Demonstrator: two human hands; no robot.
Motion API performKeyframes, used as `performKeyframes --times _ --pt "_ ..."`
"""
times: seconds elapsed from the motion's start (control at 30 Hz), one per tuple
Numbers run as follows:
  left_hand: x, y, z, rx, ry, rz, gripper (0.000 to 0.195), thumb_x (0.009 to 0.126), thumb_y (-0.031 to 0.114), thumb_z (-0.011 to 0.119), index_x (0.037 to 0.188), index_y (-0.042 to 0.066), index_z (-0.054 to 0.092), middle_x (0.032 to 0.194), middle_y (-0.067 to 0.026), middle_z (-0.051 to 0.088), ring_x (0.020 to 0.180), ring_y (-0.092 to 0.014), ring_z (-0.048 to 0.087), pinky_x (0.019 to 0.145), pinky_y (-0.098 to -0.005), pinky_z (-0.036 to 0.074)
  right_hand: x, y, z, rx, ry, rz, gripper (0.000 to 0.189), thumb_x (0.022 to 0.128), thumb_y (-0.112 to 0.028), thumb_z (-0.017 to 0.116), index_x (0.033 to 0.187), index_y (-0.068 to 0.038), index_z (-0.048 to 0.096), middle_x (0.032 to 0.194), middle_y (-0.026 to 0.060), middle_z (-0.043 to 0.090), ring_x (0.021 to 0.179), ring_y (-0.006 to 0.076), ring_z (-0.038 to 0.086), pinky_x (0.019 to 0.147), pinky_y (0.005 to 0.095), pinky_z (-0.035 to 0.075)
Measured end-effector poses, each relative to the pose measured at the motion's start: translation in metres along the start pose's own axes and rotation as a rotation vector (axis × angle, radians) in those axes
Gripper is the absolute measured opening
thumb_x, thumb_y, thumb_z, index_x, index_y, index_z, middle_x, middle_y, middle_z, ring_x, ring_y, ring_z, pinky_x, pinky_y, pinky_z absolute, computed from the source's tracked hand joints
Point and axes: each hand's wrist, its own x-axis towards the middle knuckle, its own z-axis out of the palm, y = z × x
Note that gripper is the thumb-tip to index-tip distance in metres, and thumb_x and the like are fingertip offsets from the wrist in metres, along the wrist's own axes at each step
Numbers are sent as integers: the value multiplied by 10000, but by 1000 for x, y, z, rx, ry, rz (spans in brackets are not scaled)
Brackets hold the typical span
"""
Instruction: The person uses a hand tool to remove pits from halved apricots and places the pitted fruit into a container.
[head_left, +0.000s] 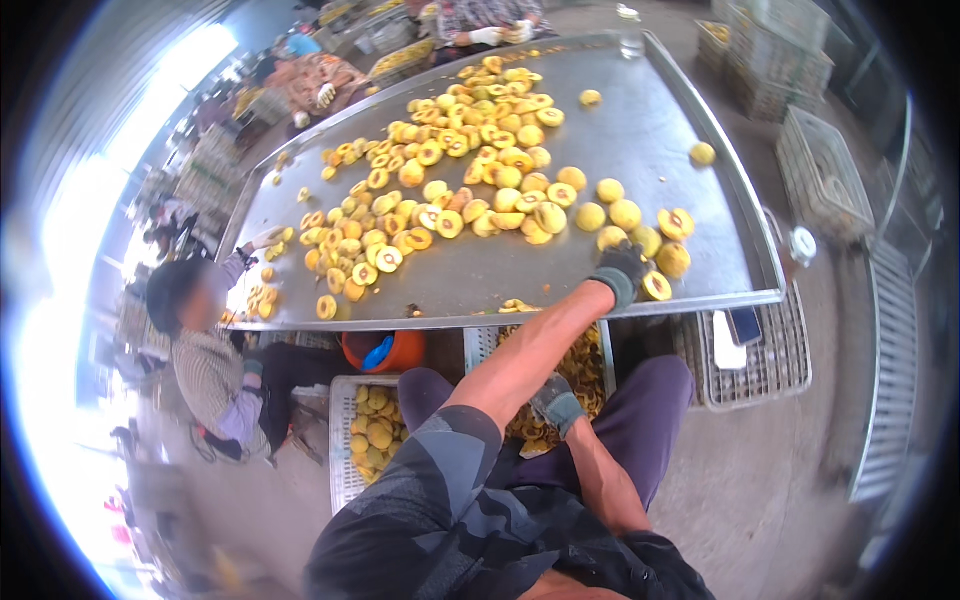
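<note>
My left hand (621, 271), in a dark glove with a green cuff, reaches over the near edge of the metal table (480, 277). Its fingers touch or cover yellow peaches (646, 241) near the right corner; whether it grips one is hidden. A cut peach half (657, 286) lies beside it, its cut face up. Low between my knees is my right hand (556, 401), gloved alike, over a crate (480, 349) of brownish peach scraps and pits (589, 360). What its fingers hold cannot be made out. Many peach halves and whole peaches (450, 223) are heaped across the table's middle.
A raised rim (720, 301) borders the table. At my left stand a white crate of peaches (341, 450) and an orange bucket (409, 352). A phone (744, 326) lies on an upturned crate (757, 382) at my right. A co-worker (217, 367) sits left; others work beyond the table.
</note>
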Motion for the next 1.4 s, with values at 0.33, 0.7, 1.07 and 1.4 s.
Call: performKeyframes --times 0.33,0.7,1.07,1.4 --pt "-61 -74 -24 -85 -99 -37 255 934 305 555 1109 155 662 1219 -169 645 1125 -350 632 924 -454 521 -7 -10 2 87 78 150 267 1010 -352 580 911 -105 587 562 12 519 357 149 435 327 323 347" --pt "-233 -136 -80 -1853 675 -520 463 1018 455 441 1158 44 603 1029 -120 680 877 -249 692 703 -389 589 -32 -68 2 124 67 -152 430 1041 -490 457 878 -102 545 572 21 516 344 130 465 310 253 351" --pt "-301 -51 -118 -2460 910 -303 528 1005 403 515 1363 15 497 1327 -204 560 1260 -348 537 1083 -574 430 -46 -93 36 -284 67 -346 292 1039 -260 517 891 -12 559 665 96 510 605 139 453 575 347 433" --pt "-308 -41 -118 -2197 876 -331 536 1048 503 408 1353 75 513 1207 -145 609 1101 -283 619 965 -410 536 -46 -127 57 -483 90 -465 317 1013 -306 558 1036 4 620 781 178 627 726 253 617 671 382 490"
